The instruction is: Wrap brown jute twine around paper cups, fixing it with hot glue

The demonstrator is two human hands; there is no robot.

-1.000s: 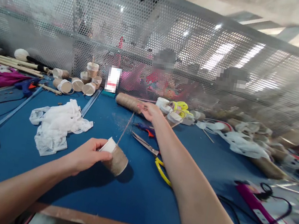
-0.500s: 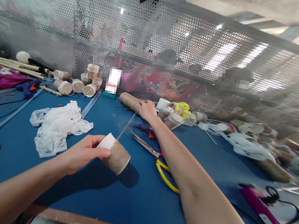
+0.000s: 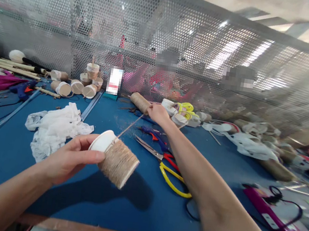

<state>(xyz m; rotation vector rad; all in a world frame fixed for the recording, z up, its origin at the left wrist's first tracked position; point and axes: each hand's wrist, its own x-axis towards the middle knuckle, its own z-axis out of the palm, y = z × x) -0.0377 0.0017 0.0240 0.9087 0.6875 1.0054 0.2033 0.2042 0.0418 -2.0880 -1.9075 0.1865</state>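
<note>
A white paper cup [image 3: 119, 164], its lower part wound with brown twine, is tilted above the table in my left hand [image 3: 67, 156]. My thumb and fingers are closed around its bare white rim end. From the cup a taut strand of twine [image 3: 130, 126] runs up to a roll of twine [image 3: 139, 102] at the back of the table. My right hand [image 3: 158, 114] reaches out and is closed on that roll's right end; its fingertips are partly hidden. Scissors [image 3: 168, 177] with yellow-and-red handles lie beneath my right forearm, beside a blue glue gun [image 3: 153, 133].
White crumpled fabric [image 3: 63, 128] lies left on the blue table [image 3: 76, 204]. Twine-wrapped cups [image 3: 89, 90] stand at the back left, near a phone [image 3: 115, 81]. More cups and yellow cord [image 3: 185, 108] sit right, a purple power strip [image 3: 269, 215] farther right. A perforated metal screen [image 3: 51, 44] rises behind.
The cup has come nearer to my face and turned more sideways. My right hand and the twine roll have shifted a little to the right, with the strand still taut.
</note>
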